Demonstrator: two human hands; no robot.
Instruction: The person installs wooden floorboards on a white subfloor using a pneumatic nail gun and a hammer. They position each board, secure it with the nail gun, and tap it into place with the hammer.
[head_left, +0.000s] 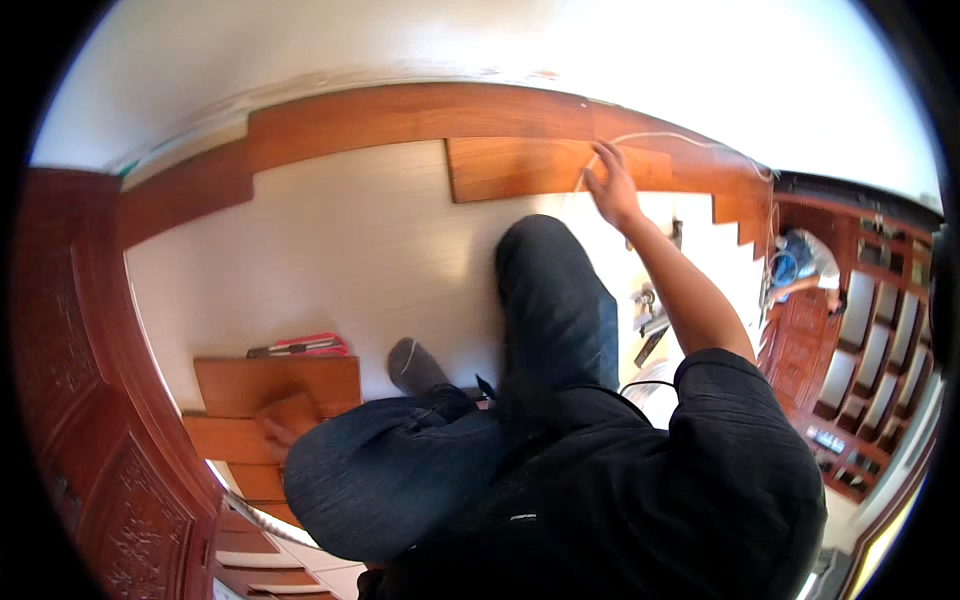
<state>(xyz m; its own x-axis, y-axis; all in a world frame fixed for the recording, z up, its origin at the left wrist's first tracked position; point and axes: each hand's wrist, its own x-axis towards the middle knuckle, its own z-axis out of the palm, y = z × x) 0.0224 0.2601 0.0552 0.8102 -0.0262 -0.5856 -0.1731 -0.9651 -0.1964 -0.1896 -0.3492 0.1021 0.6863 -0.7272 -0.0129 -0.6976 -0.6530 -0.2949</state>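
My right hand [615, 188] reaches forward over a loose reddish-brown floorboard [510, 168]. A thin white cord [660, 137] runs past its fingertips, and the fingers seem to hold it, with thumb and fingers a little apart. The loose board lies beside a row of fitted floorboards [400, 118] along the wall. On the left, my left hand [283, 425] is a smear of motion next to my bent knee, over a stack of short floorboards [225, 385]. My knee partly hides it. A red utility knife [310, 345] rests at the stack's far edge.
Pale underlay [330, 240] covers the floor between the boards. Metal tools [650, 320] lie right of my knee. A carved wooden door [70, 380] stands at the left. Another person [805, 265] crouches by a wooden shelf unit [870, 330] at far right.
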